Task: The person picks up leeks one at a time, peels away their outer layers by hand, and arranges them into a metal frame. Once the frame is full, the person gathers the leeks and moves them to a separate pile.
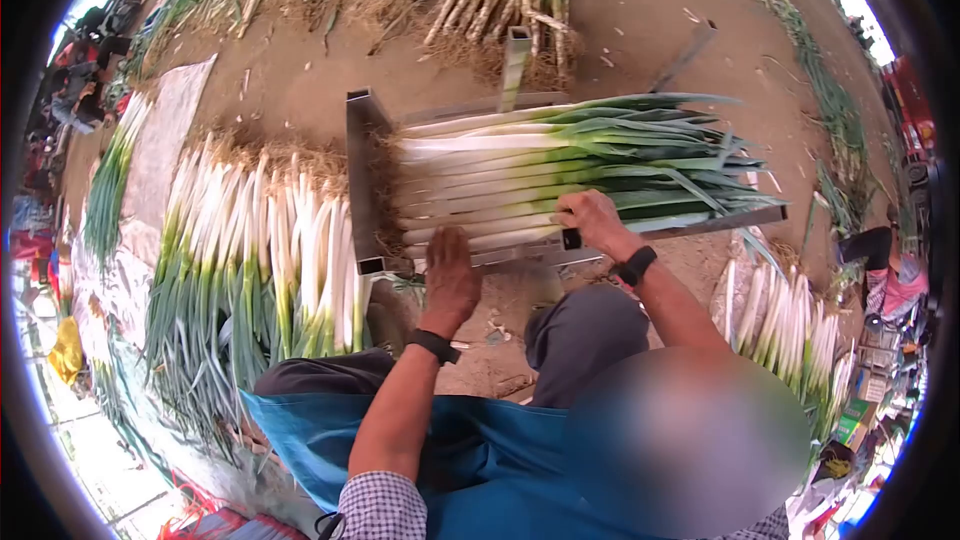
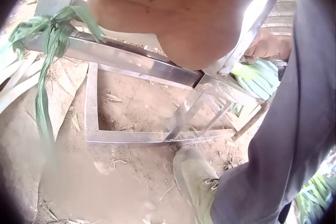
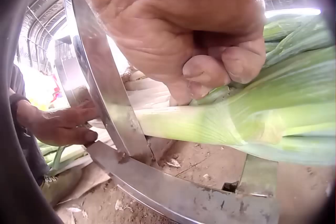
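Observation:
A row of leeks (image 1: 480, 175) lies side by side in a metal rack (image 1: 368, 180), white root ends against its left plate and green leaves out to the right. My left hand (image 1: 450, 275) rests on the white stems at the near edge, close to the roots, its fingers fairly straight. Further right, my right hand (image 1: 595, 220) has its fingers curled at the nearest leek (image 3: 184, 124), where white turns to green. In the right wrist view its fingertips (image 3: 202, 71) are tucked in right above that stem. The left hand's fingertips are out of sight in the left wrist view.
More leeks (image 1: 250, 240) lie on the ground to the left, and another bunch (image 1: 790, 325) at the right. Uncleaned leeks with brown roots (image 1: 500, 0) are heaped beyond the rack. A green leaf tie (image 2: 52, 29) hangs on the frame. A shoe (image 2: 194, 179) stands beside the frame's base.

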The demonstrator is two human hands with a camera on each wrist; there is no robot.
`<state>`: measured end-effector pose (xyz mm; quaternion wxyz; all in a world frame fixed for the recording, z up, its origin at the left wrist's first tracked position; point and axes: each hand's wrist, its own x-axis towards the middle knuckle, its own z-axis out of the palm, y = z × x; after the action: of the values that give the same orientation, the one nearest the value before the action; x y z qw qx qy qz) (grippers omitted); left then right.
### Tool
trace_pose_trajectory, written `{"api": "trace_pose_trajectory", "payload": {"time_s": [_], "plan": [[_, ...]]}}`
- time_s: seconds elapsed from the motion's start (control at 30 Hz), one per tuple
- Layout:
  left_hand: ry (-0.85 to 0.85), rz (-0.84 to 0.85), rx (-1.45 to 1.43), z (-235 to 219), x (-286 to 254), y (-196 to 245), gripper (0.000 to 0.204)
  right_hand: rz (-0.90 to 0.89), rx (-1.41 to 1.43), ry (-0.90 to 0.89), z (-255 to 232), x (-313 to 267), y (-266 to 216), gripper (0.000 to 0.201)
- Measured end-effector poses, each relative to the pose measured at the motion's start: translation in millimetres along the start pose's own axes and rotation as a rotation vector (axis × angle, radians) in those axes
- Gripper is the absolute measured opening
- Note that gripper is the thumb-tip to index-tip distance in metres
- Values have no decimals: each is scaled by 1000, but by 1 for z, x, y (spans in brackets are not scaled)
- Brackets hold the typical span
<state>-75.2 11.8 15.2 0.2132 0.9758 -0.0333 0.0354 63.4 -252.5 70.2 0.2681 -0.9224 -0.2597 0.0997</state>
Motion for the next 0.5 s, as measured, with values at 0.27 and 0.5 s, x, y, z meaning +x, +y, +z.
{"api": "trace_pose_trajectory", "payload": {"time_s": [0.27,0.5], "plan": [[149,36,-153,-27,1,15,33,226,285,255,-11,-76,3,17],[-3,168,-235,-4,77,33,16,-10,-163,307,-22,-36,-4,18]]}}
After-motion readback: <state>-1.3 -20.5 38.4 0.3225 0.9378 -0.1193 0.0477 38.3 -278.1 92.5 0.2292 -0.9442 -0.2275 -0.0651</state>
